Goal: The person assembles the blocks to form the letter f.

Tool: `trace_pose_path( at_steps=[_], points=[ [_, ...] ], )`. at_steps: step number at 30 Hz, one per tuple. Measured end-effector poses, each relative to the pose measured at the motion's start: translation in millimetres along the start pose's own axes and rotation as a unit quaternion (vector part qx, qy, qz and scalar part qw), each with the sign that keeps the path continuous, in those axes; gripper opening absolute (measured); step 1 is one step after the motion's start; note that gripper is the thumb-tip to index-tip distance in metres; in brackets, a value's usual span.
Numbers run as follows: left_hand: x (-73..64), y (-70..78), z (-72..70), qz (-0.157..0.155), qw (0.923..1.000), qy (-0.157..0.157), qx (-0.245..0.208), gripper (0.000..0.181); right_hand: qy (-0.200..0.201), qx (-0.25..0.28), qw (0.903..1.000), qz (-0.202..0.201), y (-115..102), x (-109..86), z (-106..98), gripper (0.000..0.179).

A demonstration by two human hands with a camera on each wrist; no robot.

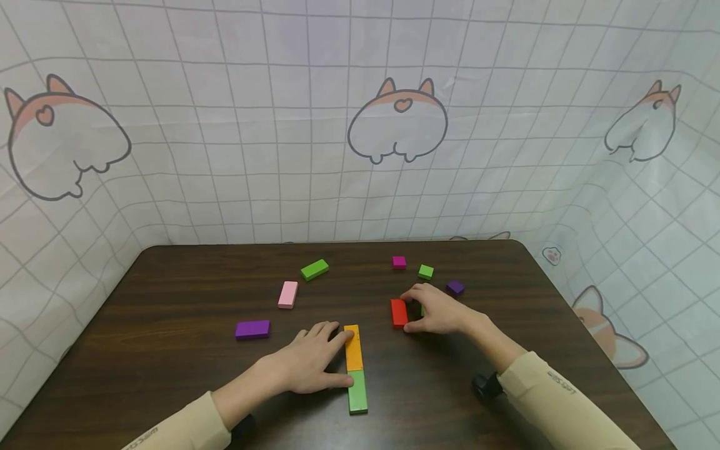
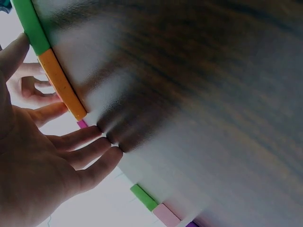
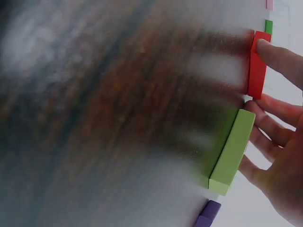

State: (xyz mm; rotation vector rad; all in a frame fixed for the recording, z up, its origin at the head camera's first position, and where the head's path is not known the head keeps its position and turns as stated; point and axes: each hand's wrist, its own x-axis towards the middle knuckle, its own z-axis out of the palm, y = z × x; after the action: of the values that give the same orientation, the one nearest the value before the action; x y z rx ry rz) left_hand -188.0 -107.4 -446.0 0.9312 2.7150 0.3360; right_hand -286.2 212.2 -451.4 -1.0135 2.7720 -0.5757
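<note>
Between thumb and index finger, my right hand pinches a red block at its two short ends, on the table. A light green block lies beside that hand's other fingers in the right wrist view; in the head view the hand mostly covers it. An orange block and a green block lie end to end in one line. My left hand is spread next to them, index fingertip on the orange block and thumb at the green one. Its other fingertips touch the tabletop in the left wrist view.
On the dark wooden table lie a purple block, a pink block and a green block to the left. Farther back on the right are small magenta, green and dark purple blocks.
</note>
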Motion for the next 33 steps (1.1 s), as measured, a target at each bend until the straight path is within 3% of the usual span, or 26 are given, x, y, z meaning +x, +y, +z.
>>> trace_pose_path(
  at_steps=[11, 33],
  points=[
    [1.5, -1.7, 1.4, 0.000, 1.0000, 0.000, 0.006, 0.086, 0.004, 0.003, 1.0000, -0.006, 3, 3.3, -3, 0.055],
    [-0.7, -4.7, 3.6, 0.003, 1.0000, -0.001, 0.008, 0.085, 0.005, 0.003, 0.9999, 0.011, -18, 8.2, -15, 0.057]
  ],
)
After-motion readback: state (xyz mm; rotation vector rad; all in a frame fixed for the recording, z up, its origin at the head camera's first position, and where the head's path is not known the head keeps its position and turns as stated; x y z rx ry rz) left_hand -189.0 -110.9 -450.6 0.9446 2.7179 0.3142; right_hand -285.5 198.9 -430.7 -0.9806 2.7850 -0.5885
